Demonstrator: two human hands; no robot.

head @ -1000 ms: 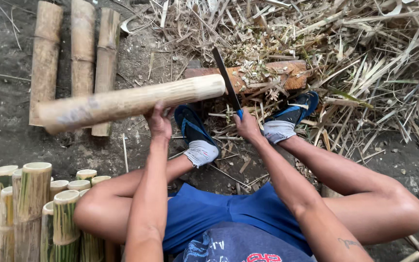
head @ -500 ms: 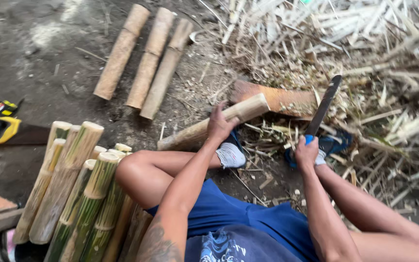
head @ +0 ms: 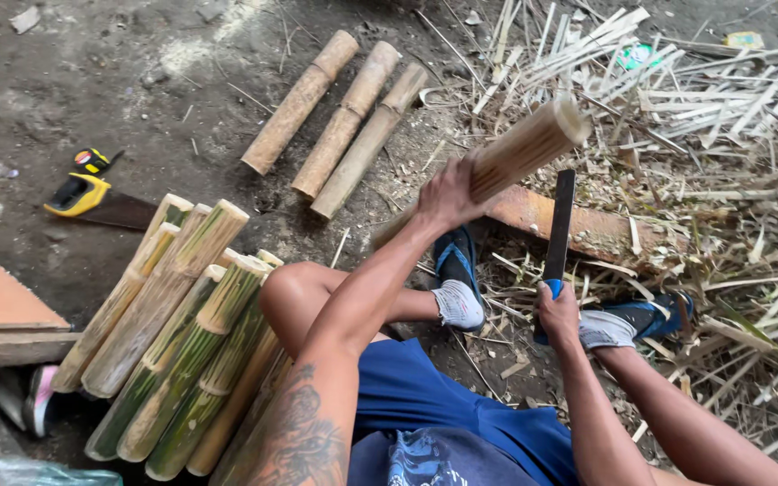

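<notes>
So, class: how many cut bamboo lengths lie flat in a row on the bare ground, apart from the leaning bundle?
3. They lie side by side above the bundle: left piece, middle piece, right piece. Others may be hidden under the split strips.

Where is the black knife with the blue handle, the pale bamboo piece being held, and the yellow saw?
black flat-bladed knife (head: pixel 560 225), head view, middle of the blade.
pale bamboo piece (head: pixel 524 148), head view, upper half of its side.
yellow-handled saw (head: pixel 81 193), head view, on the handle.

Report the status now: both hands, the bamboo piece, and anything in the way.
Left hand grips pale bamboo pole section, tilted up. Right hand holds dark flat blade, upright beside it, apart. Orange wooden block below.
</notes>
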